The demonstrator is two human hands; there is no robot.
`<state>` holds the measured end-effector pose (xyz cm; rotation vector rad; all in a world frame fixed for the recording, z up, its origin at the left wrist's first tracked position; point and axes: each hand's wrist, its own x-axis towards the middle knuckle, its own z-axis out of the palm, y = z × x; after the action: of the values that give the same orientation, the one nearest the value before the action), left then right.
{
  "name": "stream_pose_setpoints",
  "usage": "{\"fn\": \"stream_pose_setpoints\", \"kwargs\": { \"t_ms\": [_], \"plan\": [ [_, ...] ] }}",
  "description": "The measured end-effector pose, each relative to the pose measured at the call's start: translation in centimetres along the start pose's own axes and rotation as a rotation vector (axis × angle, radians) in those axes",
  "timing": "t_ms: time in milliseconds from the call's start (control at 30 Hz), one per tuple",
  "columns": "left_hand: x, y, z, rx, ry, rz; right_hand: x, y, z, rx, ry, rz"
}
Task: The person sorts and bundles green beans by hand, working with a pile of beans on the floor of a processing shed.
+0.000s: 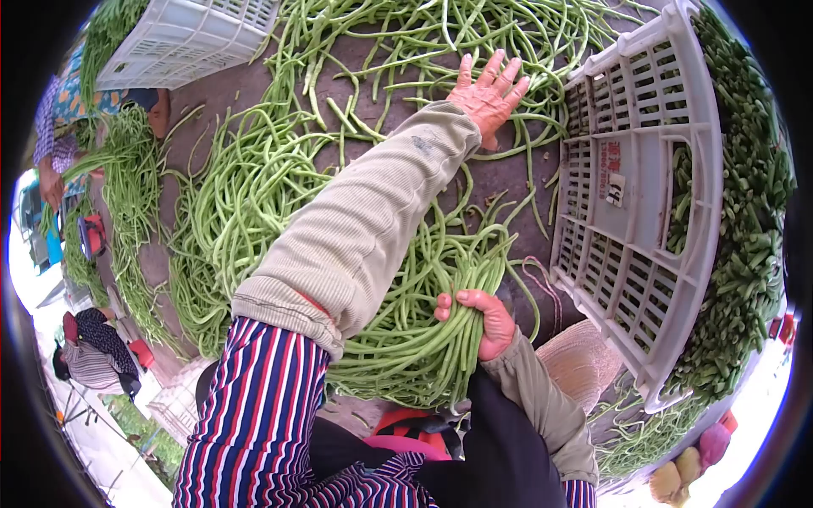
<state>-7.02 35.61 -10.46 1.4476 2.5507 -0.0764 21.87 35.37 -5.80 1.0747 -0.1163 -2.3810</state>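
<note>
Long beans [246,195] are apparently being gathered, a near bundle [464,339] being clasped by the right hand [495,324], closing seemingly being required of the left hand [489,97], spread over far strands [542,59].

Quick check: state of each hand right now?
Left hand: open, spread out over loose beans.
Right hand: closed, holding a bunch of beans.

Dark grey-brown ground [498,178]; strong white light [766,398] glaring along left, right edges.
</note>
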Motion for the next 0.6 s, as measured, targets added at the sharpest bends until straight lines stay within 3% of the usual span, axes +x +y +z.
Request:
{"fn": "stream_pose_setpoints", "kwargs": {
  "t_ms": [233, 333, 433, 600],
  "plan": [
    [5.8, -1.2, 0.0, -0.040, -0.098, 0.004, 0.4, -0.9, 0.4, -0.043, 0.051, 0.062],
    [8.2, -0.5, 0.3, -0.155, -0.197, -0.108, 0.7, -1.0, 1.0, -0.017, 0.092, 0.043],
    [9.5, 0.2, 1.2, -0.192, -0.120, -0.230, 0.8, -1.4, 1.3, 0.010, 0.102, 0.030],
    [7.2, 0.1, 0.9, -0.288, -0.060, -0.123, 1.2, -1.4, 1.4, -0.001, 0.121, 0.030]
  ]
}}
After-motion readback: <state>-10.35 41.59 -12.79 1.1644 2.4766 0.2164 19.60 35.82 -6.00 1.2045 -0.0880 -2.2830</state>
